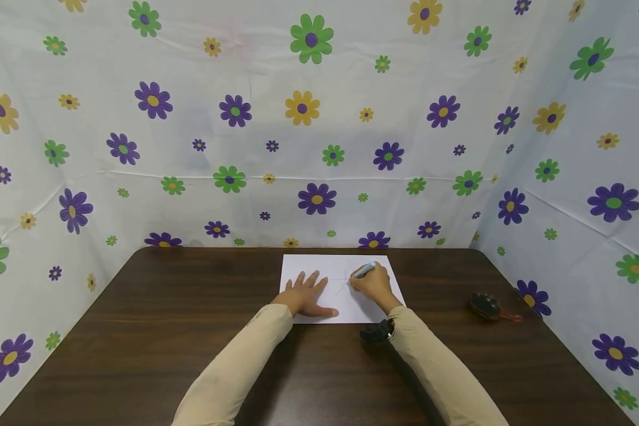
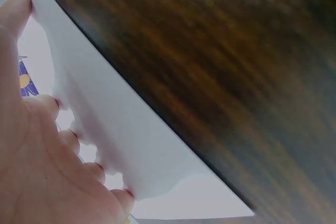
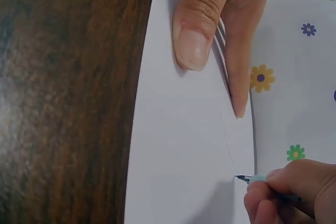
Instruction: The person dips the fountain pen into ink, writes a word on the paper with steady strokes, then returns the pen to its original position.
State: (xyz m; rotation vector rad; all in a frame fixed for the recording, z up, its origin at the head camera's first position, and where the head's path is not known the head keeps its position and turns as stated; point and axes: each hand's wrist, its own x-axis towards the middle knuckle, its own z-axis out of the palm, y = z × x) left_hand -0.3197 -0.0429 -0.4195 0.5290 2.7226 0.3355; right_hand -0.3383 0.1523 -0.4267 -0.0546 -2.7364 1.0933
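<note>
A: What lay closest?

B: Two long beige fabric sleeves (image 1: 234,370), reaching forward over the dark brown wood-grain bench (image 1: 138,355). A black device (image 1: 375,332) sat strapped at the right wrist.

A: Anything off to the side?

B: A small, round, dark pan (image 1: 484,305) lay well to the right, its reddish-brown handle (image 1: 511,317) pointing outward.

A: And in the middle?

B: The left hand (image 1: 302,297) rested with its fingers spread wide on the left part of a white rectangular sheet of paper (image 1: 351,310), which lay near the bench's far edge.

A: The right one?

B: The right hand (image 1: 374,284) was narrow, its fingers pinching a slim pale-blue pen (image 1: 363,270) over the paper's right half. In the right wrist view, the pen's dark tip (image 3: 240,177) met the end of a thin curved line (image 3: 226,136).

A: Farthest away?

B: A white cloth backdrop (image 1: 341,127) printed with purple, green and yellow flowers (image 1: 316,198), hanging behind the bench and along both sides
</note>
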